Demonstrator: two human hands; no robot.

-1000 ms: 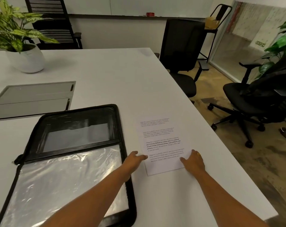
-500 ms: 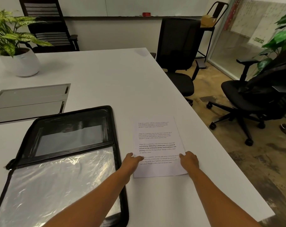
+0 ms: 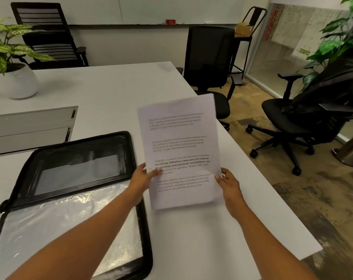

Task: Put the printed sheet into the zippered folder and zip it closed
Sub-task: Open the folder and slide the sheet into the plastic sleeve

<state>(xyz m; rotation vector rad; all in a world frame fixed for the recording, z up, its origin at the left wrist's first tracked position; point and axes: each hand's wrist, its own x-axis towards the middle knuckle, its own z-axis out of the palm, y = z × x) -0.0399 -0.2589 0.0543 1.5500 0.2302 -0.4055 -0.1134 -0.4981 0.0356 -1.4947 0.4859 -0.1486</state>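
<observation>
Pinching the printed sheet (image 3: 179, 138) by its two side edges, down low, is what both hands are up to. The left hand (image 3: 141, 178) has its thumb on the printed face, and the right hand (image 3: 229, 183) does the same on the opposite edge, so each grip is clamped on paper and nothing else. The sheet is lifted clear of the counter (image 3: 111, 87), printed face toward the person, just right of the zippered folder (image 3: 132, 154), which lies unzipped with both halves spread flat. Biggest worry imo is floppiness: it's thin paper held only near the bottom, so the tall top part could fold over or curl once it swings across over the folder. Second thing, the folder's near half is covered by a clear plastic sleeve (image 3: 70, 219) that looks crinkly. I can't tell where its opening is, so a leading corner could snag on the plastic or the black rim and crease. The left forearm (image 3: 102, 223) crosses the folder's right edge too, so dragging it might shove the folder around. If the sheet lands crooked with a corner poking past the rim, the zip would probably chew it. Letting go with one hand early looks risky as well: right of the folder the counter ends fairly soon, and a slipped sheet could sail to the floor (image 3: 292, 199).
</observation>
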